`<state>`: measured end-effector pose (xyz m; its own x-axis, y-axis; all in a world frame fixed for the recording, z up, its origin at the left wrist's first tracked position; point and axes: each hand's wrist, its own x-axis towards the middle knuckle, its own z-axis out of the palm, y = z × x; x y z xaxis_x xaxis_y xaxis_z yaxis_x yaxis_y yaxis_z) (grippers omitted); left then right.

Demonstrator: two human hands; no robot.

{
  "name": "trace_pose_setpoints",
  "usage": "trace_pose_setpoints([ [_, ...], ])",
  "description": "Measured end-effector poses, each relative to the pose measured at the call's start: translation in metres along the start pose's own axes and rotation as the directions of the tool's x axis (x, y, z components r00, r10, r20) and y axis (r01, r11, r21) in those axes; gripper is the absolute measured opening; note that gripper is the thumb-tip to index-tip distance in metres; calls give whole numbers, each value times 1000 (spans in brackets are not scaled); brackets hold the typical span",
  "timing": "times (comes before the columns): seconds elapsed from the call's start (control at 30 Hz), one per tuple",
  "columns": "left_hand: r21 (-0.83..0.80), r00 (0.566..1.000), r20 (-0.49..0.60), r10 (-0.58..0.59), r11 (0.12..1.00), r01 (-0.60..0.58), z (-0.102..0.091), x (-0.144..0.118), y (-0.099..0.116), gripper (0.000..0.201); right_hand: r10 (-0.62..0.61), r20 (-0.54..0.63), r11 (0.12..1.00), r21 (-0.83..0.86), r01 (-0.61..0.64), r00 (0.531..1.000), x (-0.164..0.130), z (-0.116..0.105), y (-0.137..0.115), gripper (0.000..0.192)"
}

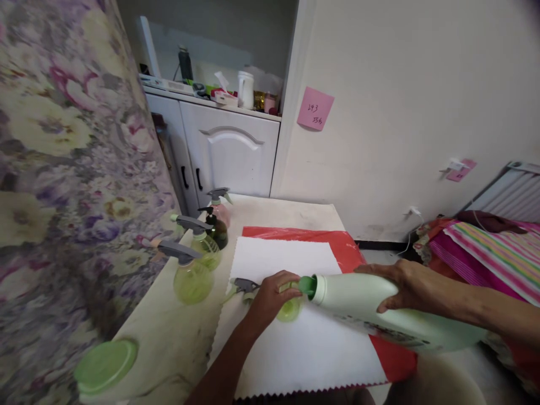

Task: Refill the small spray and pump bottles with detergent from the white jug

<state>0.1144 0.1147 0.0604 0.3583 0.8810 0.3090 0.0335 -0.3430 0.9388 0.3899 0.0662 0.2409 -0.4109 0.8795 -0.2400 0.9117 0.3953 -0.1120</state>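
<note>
Head view: the spray head (244,285) was already off, lying on the white sheet (312,349)! The left hand (274,289) gripped the small green bottle (289,310) there; the right hand (405,284) clutched the big jug (358,289), tipped bottleward. Pouring seemed underway, the fill unclear, the spray head not yet back on.

Table (287,209), spray bottles (194,282), red sheet (348,247) (partly covered)
</note>
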Motion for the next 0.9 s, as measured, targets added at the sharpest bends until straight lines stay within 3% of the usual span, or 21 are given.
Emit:
trace_pose_setpoints([
  [0.1, 1, 1000, -1, -2, 1000, 2, 0, 1, 1, 18, -33, 48, 999, 32, 31, 998, 0, 0, 1, 57],
  [0.9, 0, 1000, -7, -15, 1000, 15, 0, 0, 1, 19, 0, 67, 999, 40, -2, 998, -1, -6, -4, 55],
])
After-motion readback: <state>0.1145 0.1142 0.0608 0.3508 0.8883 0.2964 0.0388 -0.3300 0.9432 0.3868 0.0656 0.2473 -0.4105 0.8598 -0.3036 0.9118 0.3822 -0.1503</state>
